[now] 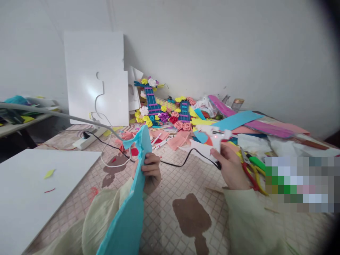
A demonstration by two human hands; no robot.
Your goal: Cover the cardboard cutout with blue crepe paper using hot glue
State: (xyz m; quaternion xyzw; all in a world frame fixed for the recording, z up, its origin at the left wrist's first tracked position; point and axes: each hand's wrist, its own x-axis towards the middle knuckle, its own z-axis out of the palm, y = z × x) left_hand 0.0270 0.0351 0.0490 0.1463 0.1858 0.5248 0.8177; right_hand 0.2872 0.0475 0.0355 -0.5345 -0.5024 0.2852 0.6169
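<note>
My left hand (151,173) is closed on a large teal foam sheet (132,198) that stands on edge and runs from the table's middle down toward me. My right hand (230,166) grips a white glue gun (216,141) with a small red light; its black cord (183,161) trails left across the table to a white power strip (89,137). The gun's nozzle points left, a short way from the sheet's upper edge. Both sleeves are pale yellow-green.
A white board (37,184) lies at the front left. White foam panels (97,78) lean on the wall. Paper flowers and blue ladder-like models (162,109), coloured sheets (239,120), markers and pliers (252,170) crowd the far and right side. Worn patches mark the tablecloth (191,216).
</note>
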